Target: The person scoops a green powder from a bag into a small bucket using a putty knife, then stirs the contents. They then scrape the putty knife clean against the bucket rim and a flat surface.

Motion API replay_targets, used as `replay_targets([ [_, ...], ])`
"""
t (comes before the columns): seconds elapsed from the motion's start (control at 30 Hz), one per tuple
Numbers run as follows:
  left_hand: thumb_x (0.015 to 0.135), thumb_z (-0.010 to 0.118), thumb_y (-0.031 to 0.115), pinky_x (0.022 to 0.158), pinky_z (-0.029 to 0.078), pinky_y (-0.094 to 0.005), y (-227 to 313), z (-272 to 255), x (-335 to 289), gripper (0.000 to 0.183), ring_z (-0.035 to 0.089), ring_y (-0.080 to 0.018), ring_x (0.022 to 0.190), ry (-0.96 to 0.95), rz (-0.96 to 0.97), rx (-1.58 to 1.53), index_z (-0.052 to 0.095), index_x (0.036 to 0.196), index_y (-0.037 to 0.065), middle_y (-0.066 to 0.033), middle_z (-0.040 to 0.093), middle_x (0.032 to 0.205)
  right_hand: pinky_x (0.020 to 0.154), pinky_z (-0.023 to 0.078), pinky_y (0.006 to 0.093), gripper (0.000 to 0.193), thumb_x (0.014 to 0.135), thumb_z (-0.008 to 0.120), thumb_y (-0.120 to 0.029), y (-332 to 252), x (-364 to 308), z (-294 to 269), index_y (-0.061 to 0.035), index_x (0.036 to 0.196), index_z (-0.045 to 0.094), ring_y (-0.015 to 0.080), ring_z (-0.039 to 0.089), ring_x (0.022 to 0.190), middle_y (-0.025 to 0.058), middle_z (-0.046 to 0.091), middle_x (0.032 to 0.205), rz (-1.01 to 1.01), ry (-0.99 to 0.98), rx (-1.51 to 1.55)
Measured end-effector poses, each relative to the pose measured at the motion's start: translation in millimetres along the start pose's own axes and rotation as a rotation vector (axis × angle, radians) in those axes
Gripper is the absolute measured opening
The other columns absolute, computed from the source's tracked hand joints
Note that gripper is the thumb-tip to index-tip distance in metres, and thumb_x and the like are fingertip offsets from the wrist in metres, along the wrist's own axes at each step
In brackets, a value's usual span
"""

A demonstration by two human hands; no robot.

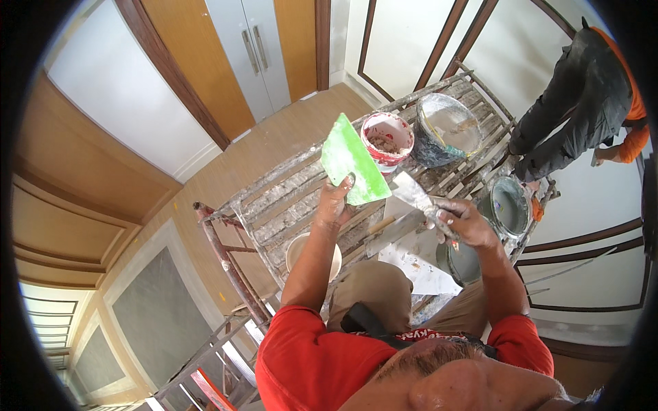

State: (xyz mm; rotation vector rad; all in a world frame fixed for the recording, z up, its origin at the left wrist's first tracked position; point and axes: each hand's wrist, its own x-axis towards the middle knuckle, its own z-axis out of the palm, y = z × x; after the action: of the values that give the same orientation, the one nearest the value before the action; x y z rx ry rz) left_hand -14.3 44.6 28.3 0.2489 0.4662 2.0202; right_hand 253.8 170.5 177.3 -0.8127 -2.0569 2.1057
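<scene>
My left hand (334,202) grips the lower edge of a flat green plastic board (353,168), held tilted above the scaffold deck. My right hand (465,222) is closed around the handle of a metal putty knife (413,192), whose blade points toward the green board and nearly touches its corner. A second scraper with a wooden handle (391,227) lies on the deck just under my hands, partly covered by them.
I am on a paint-spattered metal scaffold platform (288,192). On it stand a red-and-white bucket (387,140), a large grey bucket (445,130), a smaller pail (510,205), a white bowl (301,250) and paper sheets (421,270). Another person (582,103) stands at the right end.
</scene>
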Motion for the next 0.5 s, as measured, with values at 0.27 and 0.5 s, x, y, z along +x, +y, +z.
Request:
replay_targets([
  [0.27,0.085,0.074,0.0,0.09,0.059,-0.0418,-33,21,-20,0.054,0.07,-0.0233,0.103,-0.091,-0.218,0.187,0.049,0.134,-0.001,-0.0117,0.066,0.119,0.053,0.048,0.0258,0.044,0.099,0.064,-0.017,-22,51,0,0.0007,0.139,0.056,0.0082,0.058,0.06,0.0069,0.071,0.089,-0.109,0.279,-0.189],
  [0.5,0.085,0.074,0.002,0.089,0.058,-0.0377,-18,12,-22,0.053,0.068,-0.0217,0.103,0.022,-0.089,0.214,0.052,0.132,0.0,-0.0095,0.067,0.118,0.058,0.048,0.0242,0.041,0.097,0.066,-0.016,-18,46,-6,-0.0015,0.135,0.06,0.0073,0.058,0.068,0.0046,0.07,0.093,-0.165,0.339,-0.067],
])
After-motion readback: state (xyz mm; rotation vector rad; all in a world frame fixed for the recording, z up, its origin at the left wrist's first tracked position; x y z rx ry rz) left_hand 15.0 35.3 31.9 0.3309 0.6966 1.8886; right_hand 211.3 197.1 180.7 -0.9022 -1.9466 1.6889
